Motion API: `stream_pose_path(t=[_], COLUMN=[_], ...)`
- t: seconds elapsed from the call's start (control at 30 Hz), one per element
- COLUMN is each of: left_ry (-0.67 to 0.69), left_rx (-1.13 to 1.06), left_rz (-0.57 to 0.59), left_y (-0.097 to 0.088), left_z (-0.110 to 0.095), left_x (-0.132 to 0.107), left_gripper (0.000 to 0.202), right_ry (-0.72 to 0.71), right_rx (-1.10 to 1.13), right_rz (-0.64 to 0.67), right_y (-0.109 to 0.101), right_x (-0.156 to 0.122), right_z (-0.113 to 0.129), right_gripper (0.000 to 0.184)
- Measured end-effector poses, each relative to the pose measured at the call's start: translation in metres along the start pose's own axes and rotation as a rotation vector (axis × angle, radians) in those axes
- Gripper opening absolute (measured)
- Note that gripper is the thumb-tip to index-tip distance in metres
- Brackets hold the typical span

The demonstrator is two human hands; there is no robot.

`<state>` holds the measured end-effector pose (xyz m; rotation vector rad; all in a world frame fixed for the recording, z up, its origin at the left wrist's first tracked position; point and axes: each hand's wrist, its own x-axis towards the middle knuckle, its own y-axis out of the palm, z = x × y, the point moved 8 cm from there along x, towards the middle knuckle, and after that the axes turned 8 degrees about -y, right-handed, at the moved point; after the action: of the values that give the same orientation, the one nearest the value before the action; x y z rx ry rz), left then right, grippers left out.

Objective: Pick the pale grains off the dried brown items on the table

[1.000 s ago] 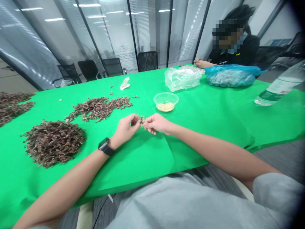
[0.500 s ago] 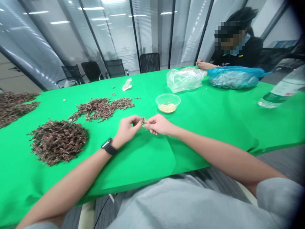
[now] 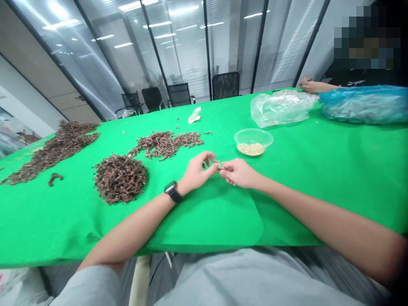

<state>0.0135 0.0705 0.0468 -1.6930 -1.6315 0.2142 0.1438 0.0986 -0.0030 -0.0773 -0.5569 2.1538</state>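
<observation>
My left hand (image 3: 200, 171), with a black watch (image 3: 173, 191) on its wrist, is curled with thumb and fingers drawn together. My right hand (image 3: 241, 173) pinches from the other side, its fingertips almost touching the left ones. Between them is a small dried brown piece (image 3: 219, 167), partly hidden by the fingers; its kind is too small to make out. Pale crumbs lie on the green cloth just under the fingertips. Beyond my right hand stands a clear plastic bowl (image 3: 254, 137) with pale yellowish bits in its bottom.
A rounded heap of dried brown pieces (image 3: 120, 178) lies left of my forearm, with a flatter spread (image 3: 164, 143) behind it and a long pile (image 3: 60, 146) farther left. Crumpled paper (image 3: 194, 115), a clear bag (image 3: 280, 108) and a blue bag (image 3: 363, 106) lie farther back. A co-worker's hand (image 3: 310, 85) rests beyond.
My view has turned left, so everything sits farther right in the picture and the long pile shows more fully. The bottle has left the view. Both hands stay together at the small piece.
</observation>
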Motion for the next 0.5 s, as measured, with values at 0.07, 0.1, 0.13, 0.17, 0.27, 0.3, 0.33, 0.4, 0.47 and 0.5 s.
stream_pose_path(t=[0.07,0.1,0.13,0.17,0.27,0.3,0.33,0.4,0.47,0.5], left_ry=[0.014,0.022,0.027,0.027,0.012,0.01,0.014,0.037,0.085,0.111], left_rx=[-0.069,-0.088,-0.095,-0.091,-0.069,-0.061,-0.052,-0.013,0.071,0.124], left_rz=[0.063,0.098,0.129,0.152,0.203,0.235,0.274,0.356,0.411,0.425], left_y=[0.002,0.003,0.003,0.003,-0.004,-0.006,-0.007,-0.006,-0.003,0.0], left_z=[0.0,0.0,0.0,0.001,0.003,0.002,0.001,-0.004,-0.01,-0.013], left_x=[0.001,0.002,0.002,0.003,0.005,0.005,0.004,0.003,0.0,-0.001], left_gripper=[0.031,0.028,0.023,0.019,0.018,0.02,0.024,0.024,0.016,0.012], right_ry=[-0.063,-0.081,-0.096,-0.107,-0.139,-0.152,-0.165,-0.185,-0.204,-0.212], right_rx=[-0.095,-0.133,-0.165,-0.194,-0.26,-0.273,-0.282,-0.292,-0.294,-0.294], right_rz=[0.012,0.007,0.003,-0.002,-0.019,-0.022,-0.023,-0.021,-0.019,-0.021], right_y=[0.0,-0.001,-0.001,-0.002,-0.004,-0.004,-0.004,-0.003,-0.002,-0.002], right_x=[0.0,0.0,0.0,0.0,-0.001,-0.002,-0.002,-0.002,-0.002,-0.003], right_z=[0.001,0.002,0.003,0.004,0.01,0.012,0.013,0.016,0.017,0.018], right_gripper=[0.025,0.024,0.024,0.024,0.028,0.029,0.029,0.029,0.029,0.03])
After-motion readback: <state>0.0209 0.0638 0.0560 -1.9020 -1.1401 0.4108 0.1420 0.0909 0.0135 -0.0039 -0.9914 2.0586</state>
